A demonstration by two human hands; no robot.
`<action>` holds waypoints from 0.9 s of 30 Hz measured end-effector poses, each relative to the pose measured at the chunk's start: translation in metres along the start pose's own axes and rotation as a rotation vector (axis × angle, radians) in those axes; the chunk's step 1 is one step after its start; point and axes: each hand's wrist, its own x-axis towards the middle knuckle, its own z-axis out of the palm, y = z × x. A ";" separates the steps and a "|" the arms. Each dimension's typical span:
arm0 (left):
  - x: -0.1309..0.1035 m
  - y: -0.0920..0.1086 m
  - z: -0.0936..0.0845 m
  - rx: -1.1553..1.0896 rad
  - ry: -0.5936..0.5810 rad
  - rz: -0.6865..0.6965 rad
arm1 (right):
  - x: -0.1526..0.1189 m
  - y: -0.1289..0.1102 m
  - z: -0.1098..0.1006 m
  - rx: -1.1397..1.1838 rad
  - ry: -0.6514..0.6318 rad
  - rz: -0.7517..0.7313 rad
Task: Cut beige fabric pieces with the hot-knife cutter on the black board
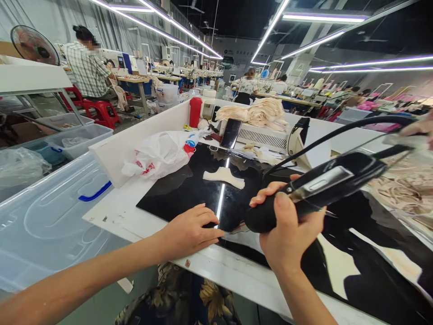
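With the clock face centred on the pale cloth piece (223, 177), which is laid on a glossy black board (169, 194), a black handheld tool (324, 178) is found at three o'clock; it is gripped in the right hand (291, 225), at four o'clock, with thumb and fingers closed around its body; the tool is held at a slant, its rounded end pointed toward seven o'clock, and whether the board is touched by that end cannot be told; a black cable (338, 130) is arched above it.

The left hand (194, 230) is held palm down at seven o'clock, its fingers outstretched over the near edge of the board; nothing is seen to be gripped in it.

A white plastic bag (162, 153) is placed between nine and ten o'clock; a red container (195, 112) is stood at eleven; a phone (231, 134) is propped at twelve; a bundle of cream cloth (253, 113) is piled at one, on a white vented unit (262, 137).

More pale pieces (338, 266) are laid toward four o'clock; beyond the table, at ten o'clock, a person in a checked shirt (86, 65) is seen beside red stools (99, 112).
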 end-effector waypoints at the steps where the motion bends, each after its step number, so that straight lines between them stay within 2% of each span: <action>1: 0.000 0.000 -0.001 -0.011 -0.005 0.017 | 0.004 -0.002 -0.003 -0.002 0.024 -0.018; 4: 0.007 -0.003 -0.003 -0.065 -0.026 0.051 | 0.018 -0.006 -0.014 -0.018 0.077 -0.066; 8: 0.031 -0.015 -0.006 -0.164 -0.094 0.095 | 0.028 -0.003 -0.027 -0.051 0.117 -0.101; 12: 0.059 -0.026 -0.009 -0.328 -0.279 0.142 | 0.026 -0.001 -0.030 -0.054 0.115 -0.102; 17: 0.074 -0.031 -0.005 -0.487 -0.474 0.079 | 0.020 -0.004 -0.027 -0.033 0.102 -0.086; 21: 0.077 -0.031 -0.002 -0.534 -0.514 0.074 | 0.018 -0.004 -0.026 -0.020 0.087 -0.061; 27: 0.088 -0.031 0.002 -0.515 -0.499 0.070 | 0.016 -0.001 -0.026 -0.025 0.066 -0.060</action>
